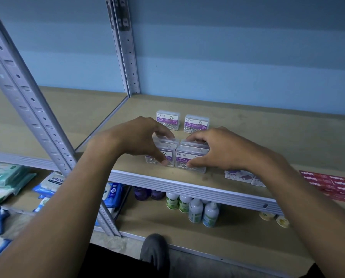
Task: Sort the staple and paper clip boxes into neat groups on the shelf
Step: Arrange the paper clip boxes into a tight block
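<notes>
Clear plastic paper clip boxes sit near the shelf (237, 135) front edge: the left hand (139, 137) grips the left stack (163, 151) and the right hand (217, 149) grips the right stack (191, 155), the stacks touching. Two more clip boxes (182, 122) stand behind. White staple boxes (239, 176) and probably red ones (331, 184) lie right.

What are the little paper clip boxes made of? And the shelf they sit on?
The paper clip boxes look like clear, glossy plastic: silver clips show through the walls. The shelf looks like matte brown board, probably pressed wood, edged with pale painted metal.
</notes>
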`<state>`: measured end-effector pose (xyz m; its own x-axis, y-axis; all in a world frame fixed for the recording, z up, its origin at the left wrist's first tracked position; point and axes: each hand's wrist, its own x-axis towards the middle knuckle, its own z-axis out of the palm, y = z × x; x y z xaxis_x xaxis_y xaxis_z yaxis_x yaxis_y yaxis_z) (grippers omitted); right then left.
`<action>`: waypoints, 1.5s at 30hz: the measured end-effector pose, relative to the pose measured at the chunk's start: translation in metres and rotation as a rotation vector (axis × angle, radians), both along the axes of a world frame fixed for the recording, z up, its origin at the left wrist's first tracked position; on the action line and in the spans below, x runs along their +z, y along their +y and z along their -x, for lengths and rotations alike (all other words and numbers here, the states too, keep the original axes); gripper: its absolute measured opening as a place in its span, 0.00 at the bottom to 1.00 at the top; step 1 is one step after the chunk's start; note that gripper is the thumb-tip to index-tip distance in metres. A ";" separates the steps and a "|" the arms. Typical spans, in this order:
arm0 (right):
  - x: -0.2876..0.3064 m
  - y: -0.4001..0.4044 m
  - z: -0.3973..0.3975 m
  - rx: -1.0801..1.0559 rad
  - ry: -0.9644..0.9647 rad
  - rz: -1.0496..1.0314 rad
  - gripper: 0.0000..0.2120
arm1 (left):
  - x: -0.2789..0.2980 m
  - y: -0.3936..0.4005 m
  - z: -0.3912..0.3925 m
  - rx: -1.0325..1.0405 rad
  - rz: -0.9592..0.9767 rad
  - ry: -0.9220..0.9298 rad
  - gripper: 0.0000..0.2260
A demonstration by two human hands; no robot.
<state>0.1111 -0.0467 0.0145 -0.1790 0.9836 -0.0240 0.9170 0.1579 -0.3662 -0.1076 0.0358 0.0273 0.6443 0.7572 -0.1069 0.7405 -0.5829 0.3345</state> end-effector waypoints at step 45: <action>-0.025 0.072 -0.030 -0.205 0.263 -0.286 0.18 | -0.026 0.073 -0.047 0.217 -0.213 -0.358 0.13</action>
